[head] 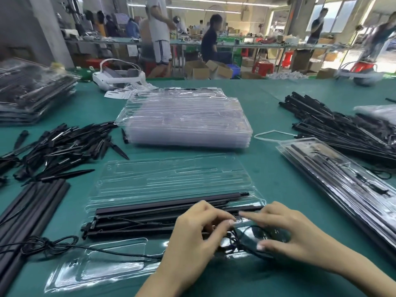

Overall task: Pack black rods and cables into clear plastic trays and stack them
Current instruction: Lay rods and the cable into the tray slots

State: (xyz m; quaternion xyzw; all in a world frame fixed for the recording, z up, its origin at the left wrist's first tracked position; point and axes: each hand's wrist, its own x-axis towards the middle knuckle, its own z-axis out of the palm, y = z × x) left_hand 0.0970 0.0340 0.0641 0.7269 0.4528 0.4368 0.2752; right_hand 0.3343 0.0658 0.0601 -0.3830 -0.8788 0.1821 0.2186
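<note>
An open clear plastic tray (171,174) lies on the green table in front of me. Several black rods (150,213) lie side by side in its near half. A thin black cable (242,243) is bunched at the rods' right end, and another part of it trails left across the tray's near flap. My left hand (192,236) has its fingers curled over the rods and the cable bundle. My right hand (280,230) grips the coiled cable between thumb and fingers, its fingertips pressing on the tray.
A stack of empty clear trays (188,121) stands behind. Black spikes (64,144) are heaped at the left, long black tubes (27,206) at the near left. Packed trays (342,185) and loose rods (342,125) lie to the right, another packed stack (32,95) far left.
</note>
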